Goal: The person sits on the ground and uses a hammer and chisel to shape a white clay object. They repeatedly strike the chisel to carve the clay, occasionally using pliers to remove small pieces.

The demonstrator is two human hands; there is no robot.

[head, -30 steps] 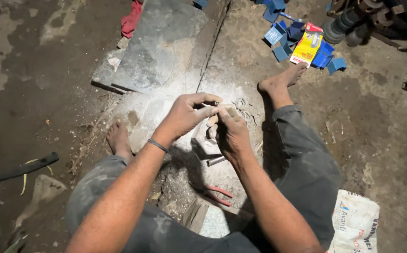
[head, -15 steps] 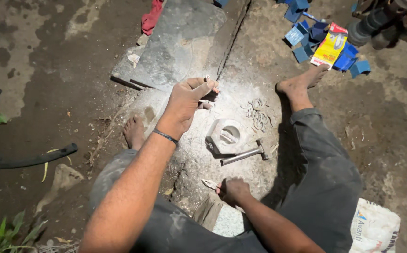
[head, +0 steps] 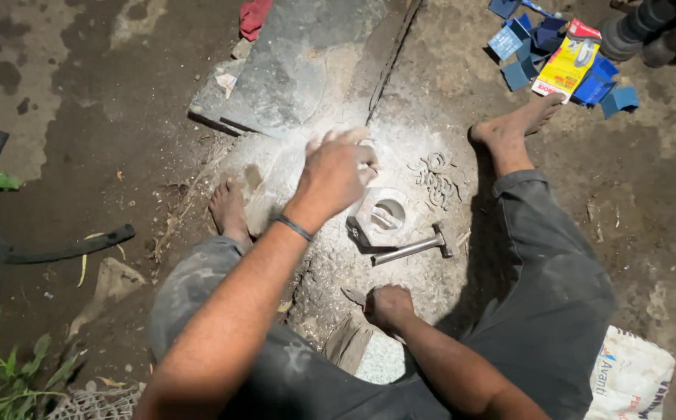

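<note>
I sit on the ground with my legs spread around a dusty white patch. My left hand [head: 336, 173] is stretched out over the dust, fingers curled around a small pale piece that is mostly hidden. Just right of it stands a white hexagonal block [head: 383, 217] with a round hole. A metal hammer [head: 414, 248] lies in front of that block. My right hand [head: 387, 305] is low, close to my body, closed on a small tool with a pointed grey tip. Several small metal rings [head: 436, 177] lie in the dust to the right of the block.
A grey stone slab [head: 291, 70] lies ahead. Blue cardboard boxes and a yellow packet [head: 565, 65] sit at the upper right. A black hose [head: 58, 250] curves at left beside green leaves. A white printed sack [head: 632, 377] lies by my right leg. A red cloth [head: 254, 15] is at the top.
My hands were together over the block a second ago. The right hand has since dropped back toward my body and taken the small tool; the left hand stays forward over the dust.
</note>
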